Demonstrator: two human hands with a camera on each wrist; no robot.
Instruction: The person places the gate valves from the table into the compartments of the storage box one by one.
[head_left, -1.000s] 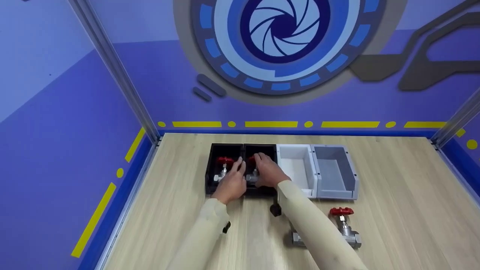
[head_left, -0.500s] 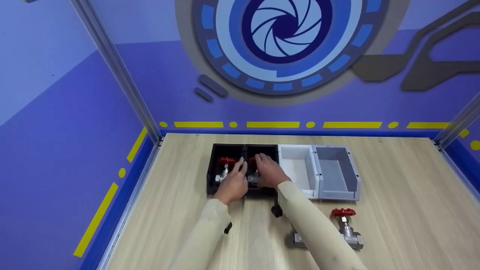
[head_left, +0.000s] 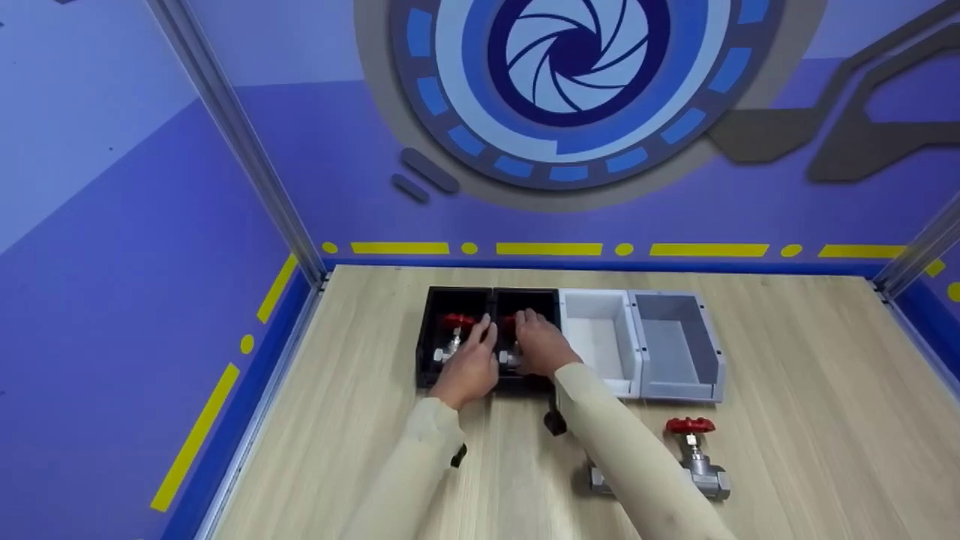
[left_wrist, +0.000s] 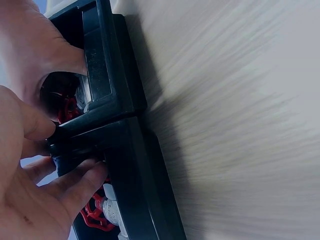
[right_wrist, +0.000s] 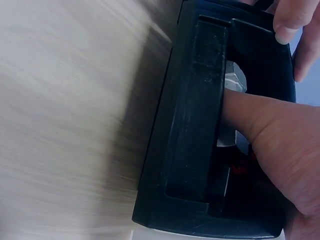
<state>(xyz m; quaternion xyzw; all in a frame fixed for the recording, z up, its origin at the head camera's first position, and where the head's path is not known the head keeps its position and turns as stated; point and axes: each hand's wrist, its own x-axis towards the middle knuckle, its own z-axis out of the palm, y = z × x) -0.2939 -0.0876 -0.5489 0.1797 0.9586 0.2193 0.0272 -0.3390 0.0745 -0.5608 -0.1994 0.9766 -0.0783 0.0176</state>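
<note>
My right hand (head_left: 541,345) reaches into the right-hand black bin (head_left: 534,298) and grips a metal valve (head_left: 509,359) with a red handwheel. In the right wrist view its thumb lies against the valve's hexagonal body (right_wrist: 233,78); its other fingers are mostly hidden. My left hand (head_left: 471,369) is at the adjoining walls of the two black bins. Its thumb is inside the left-hand black bin (left_wrist: 142,180) and its fingers lie across the wall, pinching it. A second red-wheeled valve (head_left: 452,349) stands in that left-hand bin, partly covered by the left hand.
A white bin (head_left: 594,341) and a grey bin (head_left: 666,352) continue the row to the right, with nothing in them. Another red-wheeled valve (head_left: 699,472) lies on the wooden table (head_left: 810,420), partly behind the right sleeve. Printed panels (head_left: 420,217) enclose the back and sides.
The head view has shifted slightly, so the scene sits a little further right. Both hands keep nearly the same place at the black bins.
</note>
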